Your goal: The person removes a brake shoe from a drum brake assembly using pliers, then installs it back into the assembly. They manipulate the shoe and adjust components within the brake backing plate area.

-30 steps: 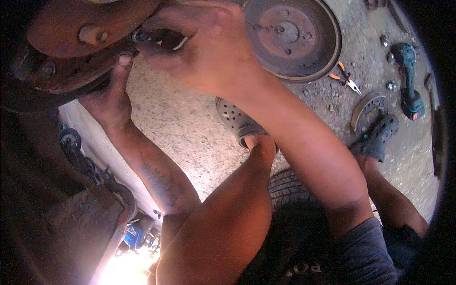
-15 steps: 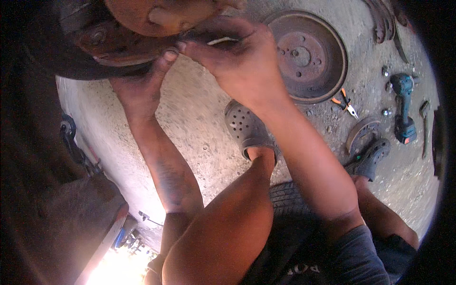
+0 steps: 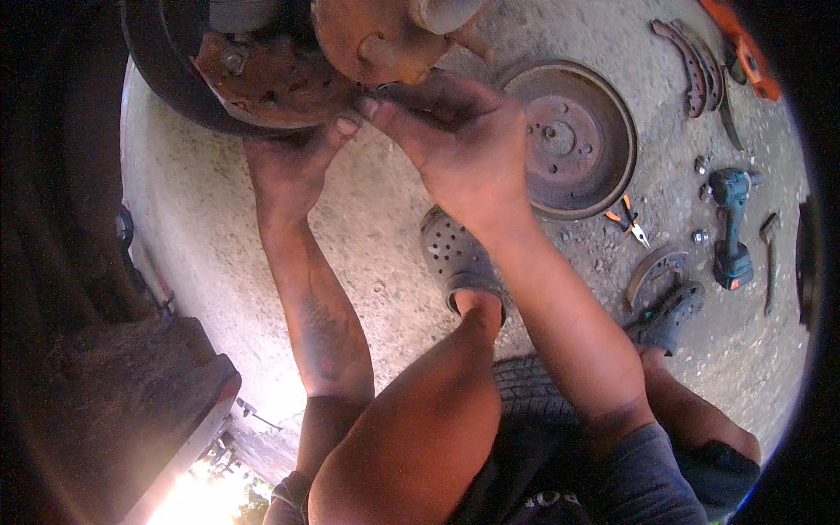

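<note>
A rusty drum brake assembly [image 3: 271,87] hangs at the upper left, beside a brown round wheel hub [image 3: 367,39]. My left hand [image 3: 293,171] grips its lower edge from below, the thumb up along the rim and the other fingers hidden behind it. My right hand [image 3: 468,144] is closed just under the hub, its thumb tip almost meeting the left thumb. Whatever lies in its curled fingers is hidden. To the right of that hand, a removed brake drum [image 3: 617,166] lies flat on the ground.
Pliers with orange handles [image 3: 628,223], a loose brake shoe [image 3: 652,276], a teal cordless impact wrench [image 3: 731,227], several nuts and a long metal tool [image 3: 770,262] lie to the right. More curved shoes [image 3: 691,66] lie farther off. My shoe [image 3: 455,254] stands below the hands.
The whole scene sits slightly lower and the upper brake parts farther right, as my view has shifted. Both hands stay at the brake assembly; a pale thin edge by my right fingers no longer shows.
</note>
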Demonstrator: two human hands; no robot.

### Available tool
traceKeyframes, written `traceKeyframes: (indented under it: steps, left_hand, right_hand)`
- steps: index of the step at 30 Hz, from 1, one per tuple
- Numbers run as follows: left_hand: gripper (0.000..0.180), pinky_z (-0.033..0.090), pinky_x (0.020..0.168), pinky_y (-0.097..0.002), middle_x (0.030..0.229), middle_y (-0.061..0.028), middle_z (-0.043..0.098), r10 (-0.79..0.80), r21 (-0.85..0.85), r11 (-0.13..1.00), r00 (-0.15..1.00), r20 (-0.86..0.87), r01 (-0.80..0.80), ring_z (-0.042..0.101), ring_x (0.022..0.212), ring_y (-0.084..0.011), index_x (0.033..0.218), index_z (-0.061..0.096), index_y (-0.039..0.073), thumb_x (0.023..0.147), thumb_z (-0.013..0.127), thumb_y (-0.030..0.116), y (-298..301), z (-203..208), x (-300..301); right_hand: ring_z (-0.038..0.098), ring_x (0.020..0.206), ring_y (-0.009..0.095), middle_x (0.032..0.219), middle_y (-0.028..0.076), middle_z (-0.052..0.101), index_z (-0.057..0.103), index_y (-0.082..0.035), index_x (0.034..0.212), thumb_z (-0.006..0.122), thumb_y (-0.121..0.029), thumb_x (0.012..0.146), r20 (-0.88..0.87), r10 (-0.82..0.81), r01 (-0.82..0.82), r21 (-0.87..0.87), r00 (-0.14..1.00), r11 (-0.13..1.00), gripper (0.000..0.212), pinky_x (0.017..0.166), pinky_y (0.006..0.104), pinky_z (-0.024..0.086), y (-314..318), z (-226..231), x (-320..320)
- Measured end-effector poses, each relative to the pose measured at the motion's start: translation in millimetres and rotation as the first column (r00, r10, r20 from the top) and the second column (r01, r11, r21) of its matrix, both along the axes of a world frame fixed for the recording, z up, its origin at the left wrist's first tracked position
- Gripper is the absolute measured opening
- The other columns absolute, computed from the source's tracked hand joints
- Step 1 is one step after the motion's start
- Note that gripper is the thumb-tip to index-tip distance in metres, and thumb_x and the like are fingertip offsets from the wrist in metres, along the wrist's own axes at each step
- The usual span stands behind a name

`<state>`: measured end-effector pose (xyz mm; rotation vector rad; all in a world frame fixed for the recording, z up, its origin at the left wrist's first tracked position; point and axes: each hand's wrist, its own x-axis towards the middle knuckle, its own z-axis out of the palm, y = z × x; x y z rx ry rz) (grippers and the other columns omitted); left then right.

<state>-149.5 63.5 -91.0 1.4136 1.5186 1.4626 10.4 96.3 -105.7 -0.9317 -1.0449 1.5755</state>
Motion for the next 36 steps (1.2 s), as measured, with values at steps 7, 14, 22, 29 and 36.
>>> traceKeyframes:
  steps: [7,14,22,29,36]
  left_hand:
    - [0.082,0.041,0.102,-0.0384,0.127,-0.0131,0.053,-0.001,-0.04,0.999,1.0,0.024,0.002,0.053,0.116,-0.0229,0.135,0.039,-0.001,0.071,0.085,0.02,-1.8,-0.3,0.3]
    - [0.079,0.037,0.105,-0.0411,0.131,-0.0142,0.05,0.008,-0.131,0.991,0.999,-0.035,-0.013,0.049,0.118,-0.0255,0.135,0.039,-0.001,0.073,0.083,0.02,-2.9,3.5,0.3]
    - [0.052,0.045,0.096,-0.0356,0.114,-0.0133,0.063,-0.018,0.003,1.0,0.989,-0.15,0.019,0.059,0.106,-0.0188,0.117,0.056,-0.005,0.076,0.081,0.015,-1.7,6.0,5.0]
    - [0.041,0.049,0.09,-0.0342,0.097,-0.0114,0.07,-0.035,-0.027,0.999,0.974,-0.222,0.03,0.065,0.095,-0.0193,0.107,0.062,-0.003,0.077,0.081,0.015,0.6,9.5,4.4]
    - [0.039,0.05,0.089,-0.0346,0.098,-0.0113,0.07,-0.017,0.044,0.999,0.989,-0.15,0.023,0.065,0.095,-0.0194,0.108,0.062,-0.003,0.077,0.08,0.012,0.4,6.3,5.7]
  right_hand:
    - [0.057,0.063,0.005,0.074,0.005,0.07,0.071,0.002,0.092,0.078,-0.013,0.08,0.094,0.027,-0.028,0.009,0.995,1.0,0.02,0.055,0.0196,0.044,-2.7,2.2,8.1]
    - [0.065,0.071,0.01,0.078,0.01,0.07,0.069,0.005,0.095,0.075,-0.011,0.08,0.319,-0.118,0.01,0.322,0.94,0.947,0.023,0.062,0.0234,0.05,-6.2,-5.2,4.2]
    - [0.069,0.078,0.015,0.085,0.012,0.071,0.068,0.004,0.1,0.073,-0.007,0.081,0.264,-0.135,0.005,0.441,0.955,0.898,0.022,0.07,0.0261,0.053,-5.6,-13.0,4.4]
    - [0.067,0.074,0.011,0.083,0.01,0.072,0.068,0.006,0.097,0.073,-0.004,0.082,0.084,-0.058,0.034,0.264,0.995,0.964,0.019,0.068,0.0247,0.054,-3.0,-20.5,1.3]
    - [0.07,0.074,0.019,0.079,0.011,0.071,0.071,0.0,0.099,0.076,-0.01,0.077,0.331,-0.226,0.031,0.503,0.916,0.864,0.024,0.068,0.0276,0.053,-0.8,-13.6,5.6]
